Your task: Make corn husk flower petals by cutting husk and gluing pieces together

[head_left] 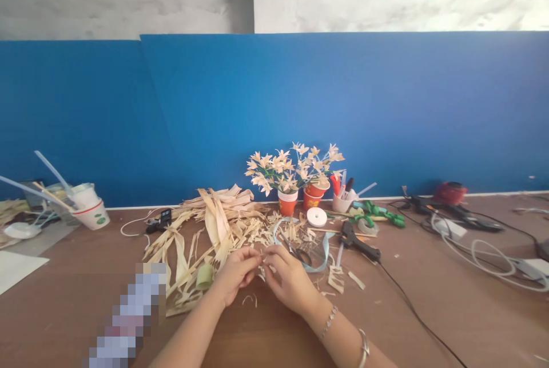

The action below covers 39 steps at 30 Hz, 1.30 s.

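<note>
Sliver (pixel 261 258), head view: held over the table (pixel 412 311) between both hands' fingertips, presumably for fine control; its form is too small to tell.
Husks (pixel 218 222): heaped beyond the left hand (pixel 235 274), probably for easy reach.
Flowers (pixel 278 165): stood in cups (pixel 287 206), apparently for support.
Glue gun (pixel 359 245): laid beyond the right hand (pixel 291 282).
Left pose: sliver pinched by thumb and forefinger, other fingers curled.
Right pose: sliver pinched oppositely, forearm angled inward.

Near tabletop (pixel 266 334) allows passage; husks (pixel 217 216) block leftward, perhaps hiding gaps.
</note>
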Available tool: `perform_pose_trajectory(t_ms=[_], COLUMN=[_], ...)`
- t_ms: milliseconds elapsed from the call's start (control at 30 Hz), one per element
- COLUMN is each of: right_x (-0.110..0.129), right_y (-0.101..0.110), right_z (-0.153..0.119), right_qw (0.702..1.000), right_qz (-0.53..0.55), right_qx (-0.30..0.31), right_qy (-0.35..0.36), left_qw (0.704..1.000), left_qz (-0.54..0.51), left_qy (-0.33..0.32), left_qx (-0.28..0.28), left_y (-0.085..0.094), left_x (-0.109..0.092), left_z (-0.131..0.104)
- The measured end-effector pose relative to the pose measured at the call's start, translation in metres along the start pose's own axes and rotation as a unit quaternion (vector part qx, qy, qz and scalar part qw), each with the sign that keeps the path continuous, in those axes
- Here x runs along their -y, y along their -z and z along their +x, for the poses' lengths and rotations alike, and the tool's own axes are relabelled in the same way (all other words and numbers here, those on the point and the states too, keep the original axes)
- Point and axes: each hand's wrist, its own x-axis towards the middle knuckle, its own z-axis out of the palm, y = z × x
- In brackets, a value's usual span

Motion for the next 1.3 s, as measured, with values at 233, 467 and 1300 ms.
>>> perform_pose_trajectory(t_ms=[233,467,1300], right_x=[-0.003,-0.004,-0.002], right_y=[-0.009,-0.009,0.001], right_z=[0.004,0.011,0.005], right_qw=[0.945,0.782,0.964], right_qz=[0.223,0.507,0.135], right_qx=[-0.043,-0.041,-0.036], right_qy=[-0.235,-0.36,-0.224], left_qw=[0.976,0.96,0.957], left_qz=[0.151,0.138,0.208], left_qy=[-0.146,-0.237,-0.193], left_qx=[-0.056,-0.058,-0.056], left_y=[-0.008,-0.01,-0.01], left_x=[0.001,0.007,0.0], left_z=[-0.003,-0.003,-0.005])
